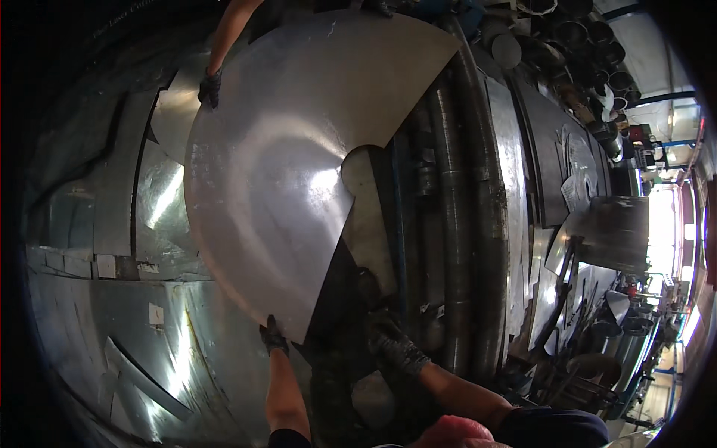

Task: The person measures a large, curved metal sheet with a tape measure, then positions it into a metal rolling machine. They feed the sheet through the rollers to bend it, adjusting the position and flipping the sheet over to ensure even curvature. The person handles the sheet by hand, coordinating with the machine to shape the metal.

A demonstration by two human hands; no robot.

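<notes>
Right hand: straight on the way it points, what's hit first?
Probably the metal sheet. The right hand points up and left in the view, across a dark gap toward the sheet's straight edge near its lower corner. Depth is unclear; it could pass under or over.

The broad metal sheet (261,187) blocks the middle, its upper right corner reaching over or beside the long rollers (449,216); contact there is unclear. A wedge-shaped opening between its two straight edges leaves room for a hand from the round notch down toward the right hand (396,345), with a pale plate (367,216) in it. The left hand (274,337) occupies the lower rim, a co-worker's gloved hand (210,88) the upper left; the curved edge between them is accessible.
</notes>
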